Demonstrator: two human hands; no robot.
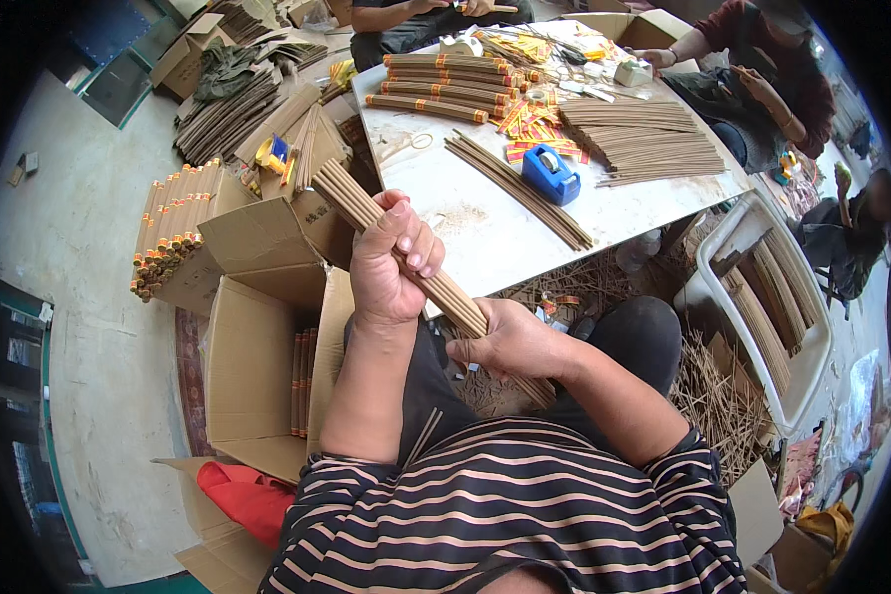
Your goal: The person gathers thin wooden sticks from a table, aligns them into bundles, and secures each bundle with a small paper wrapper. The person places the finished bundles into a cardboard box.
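Observation:
A bundle of thin brown incense sticks (451, 298) runs slantwise in front of me, its upper end toward the far left. My left hand (394, 259) is closed around its upper part. Lower down, my right hand (517, 342) grips the same bundle, and the lower end shows beyond it over my lap. Just past my hands is the white table (426, 188), where a row of loose sticks (515, 188) lies beside a blue tape dispenser (550, 175). Finished-looking bundles with red and yellow bands (445, 87) are stacked at the table's far left.
An open cardboard box (257, 361) at my left holds banded bundles (304, 381). More banded bundles (180, 223) stand beyond it. A white plastic tub (711, 282) of sticks stands at right, near scattered sticks (718, 381). Two people work across the table around a stick pile (643, 139).

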